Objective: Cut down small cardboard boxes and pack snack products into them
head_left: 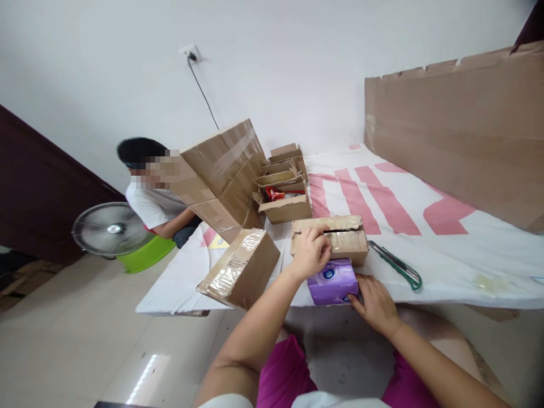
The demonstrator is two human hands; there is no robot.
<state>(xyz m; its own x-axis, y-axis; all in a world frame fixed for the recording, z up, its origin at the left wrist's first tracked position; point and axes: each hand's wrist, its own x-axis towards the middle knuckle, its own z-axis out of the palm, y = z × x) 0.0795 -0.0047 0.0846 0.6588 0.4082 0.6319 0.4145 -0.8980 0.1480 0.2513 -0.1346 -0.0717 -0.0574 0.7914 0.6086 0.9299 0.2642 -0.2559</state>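
Observation:
A small cardboard box (348,241) lies near the table's front edge, with a dark slit between its top flaps. My left hand (312,253) is on its left part, fingers curled in at the flap by the slit. Right in front of the box, at the table edge, is a purple tissue pack (331,283). My right hand (376,300) grips the right end of this pack, thumb on the near side and fingers on top. A green box cutter (397,265) lies on the cloth to the right, apart from both hands.
Left of my hands stands a taped box (240,269), with larger stacked cartons (225,170) behind. Open boxes (284,211) sit further back, one holding red packets. A tall cardboard panel (454,130) stands right. Beyond the table are a person (155,198) and a fan (114,229).

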